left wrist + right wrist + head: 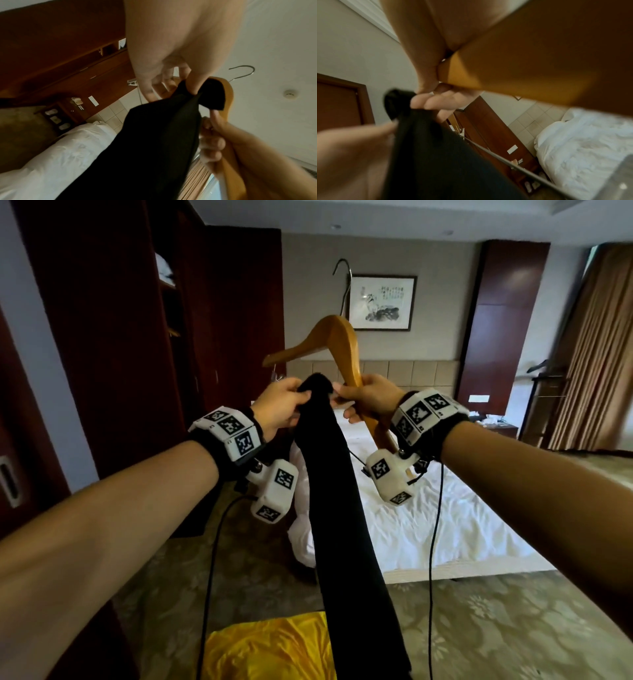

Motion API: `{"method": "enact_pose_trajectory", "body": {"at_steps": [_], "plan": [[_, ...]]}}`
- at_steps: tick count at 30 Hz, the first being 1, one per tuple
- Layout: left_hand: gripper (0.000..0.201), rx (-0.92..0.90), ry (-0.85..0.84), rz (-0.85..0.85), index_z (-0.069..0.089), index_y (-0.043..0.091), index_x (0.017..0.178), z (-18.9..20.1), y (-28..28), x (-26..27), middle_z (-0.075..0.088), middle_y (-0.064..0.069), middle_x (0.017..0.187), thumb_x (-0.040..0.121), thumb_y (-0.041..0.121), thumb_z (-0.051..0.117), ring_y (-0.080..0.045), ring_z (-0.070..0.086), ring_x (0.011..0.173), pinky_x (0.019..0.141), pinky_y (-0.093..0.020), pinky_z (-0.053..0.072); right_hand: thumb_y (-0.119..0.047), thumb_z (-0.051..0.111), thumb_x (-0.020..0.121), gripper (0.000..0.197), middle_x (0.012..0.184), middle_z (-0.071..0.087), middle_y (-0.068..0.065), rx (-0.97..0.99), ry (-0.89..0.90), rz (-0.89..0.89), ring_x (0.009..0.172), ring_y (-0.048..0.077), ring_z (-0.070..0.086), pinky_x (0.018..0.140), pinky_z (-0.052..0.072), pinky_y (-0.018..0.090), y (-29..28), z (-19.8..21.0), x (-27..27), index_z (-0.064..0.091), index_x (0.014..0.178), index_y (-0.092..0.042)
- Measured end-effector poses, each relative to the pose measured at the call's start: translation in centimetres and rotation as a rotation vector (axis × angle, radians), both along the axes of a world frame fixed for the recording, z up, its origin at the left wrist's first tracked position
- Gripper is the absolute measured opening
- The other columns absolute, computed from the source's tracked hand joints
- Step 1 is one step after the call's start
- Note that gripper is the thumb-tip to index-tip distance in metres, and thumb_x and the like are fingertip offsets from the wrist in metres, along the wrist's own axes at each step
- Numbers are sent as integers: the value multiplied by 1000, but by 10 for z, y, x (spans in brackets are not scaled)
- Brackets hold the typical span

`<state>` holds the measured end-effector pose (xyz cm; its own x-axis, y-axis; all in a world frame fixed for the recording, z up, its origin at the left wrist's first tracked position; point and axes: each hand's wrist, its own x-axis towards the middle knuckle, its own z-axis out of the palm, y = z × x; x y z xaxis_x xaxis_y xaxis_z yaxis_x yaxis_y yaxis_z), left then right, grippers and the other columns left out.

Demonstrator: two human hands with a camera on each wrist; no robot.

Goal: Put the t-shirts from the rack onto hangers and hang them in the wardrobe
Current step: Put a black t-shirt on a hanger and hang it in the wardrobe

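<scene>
A hanger (337,350) is held up at the centre of the head view, tilted, its hook (344,284) uppermost. One arm of it is gripped by the right hand (368,398); just to the left, a t-shirt (342,508) is gripped at its top by the left hand (279,407) and pinched by the right, and hangs down between the forearms. A bed (445,522) lies beyond, to the right. The wardrobe (137,337) stands at the left. A framed picture (382,302) is seen on the far wall, curtains (596,354) at the far right, and a cloth (270,648) on the near floor.

A white-sheeted bed (428,515) stands below a framed ink painting (382,302), with yellow cloth (270,648) on the patterned carpet (496,621).
</scene>
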<state>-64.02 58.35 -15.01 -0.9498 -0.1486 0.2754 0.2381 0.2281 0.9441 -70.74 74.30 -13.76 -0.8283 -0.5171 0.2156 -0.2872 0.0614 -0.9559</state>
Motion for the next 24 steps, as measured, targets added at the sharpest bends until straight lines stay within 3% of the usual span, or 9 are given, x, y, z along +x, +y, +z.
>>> {"method": "enact_pose_trajectory", "body": {"at_steps": [2,5,8,11,13,16,18,20,24], "plan": [[13,17,61,27,57,19,92,7,5,0,58,0,83,97,13,47,-16,57,75,62,-26,42,-20,58,92,20,88,60,11,19,-22,36,45,8,58,46,50,18,8,-9,1,53,99,-2],[18,17,104,81,59,19,79,18,13,-1,58,-2,78,95,14,51,-20,56,76,66,-32,42,-22,57,93,21,92,62,7,66,-14,42,47,6,59,46,49,16,15,-22,3,55,102,-3],[22,44,105,105,57,15,75,27,19,-4,56,-5,77,95,12,50,-20,55,75,67,-31,44,-22,53,95,17,86,60,5,81,12,20,45,6,58,42,45,16,16,-29,7,53,97,-6],[12,105,79,86,58,3,93,33,25,-3,61,-6,87,97,6,47,-18,61,83,61,-21,52,-16,51,96,13,81,56,7,41,-41,14,43,7,58,39,43,15,16,-31,9,51,100,-4],[16,147,80,101,56,-3,107,34,27,-3,62,-9,94,97,4,46,-22,62,93,60,-22,54,-24,52,95,24,86,59,7,41,-17,-64,46,7,61,38,40,14,18,-33,9,52,105,-3],[24,229,105,151,53,-9,116,35,29,-2,62,-15,107,97,1,44,-29,61,106,69,-27,54,-42,52,93,40,95,61,5,32,-6,-106,53,6,64,41,40,14,22,-37,9,54,107,-5],[27,273,122,178,52,-10,120,37,27,-1,58,-20,116,97,0,43,-30,60,108,78,-28,52,-45,58,88,40,99,65,4,95,29,-79,65,9,67,46,42,15,22,-39,12,56,103,-8],[27,316,150,180,51,-10,121,41,25,-1,58,-20,117,97,0,43,-28,61,104,80,-28,52,-36,66,84,27,90,67,1,174,81,-52,73,11,66,51,45,16,18,-44,13,58,93,-13],[22,363,199,166,54,-6,116,49,18,1,58,-11,100,97,1,44,-20,60,89,76,-28,54,-9,71,80,18,71,54,2,224,103,-161,60,14,52,44,42,17,9,-58,5,53,82,-8]]}}
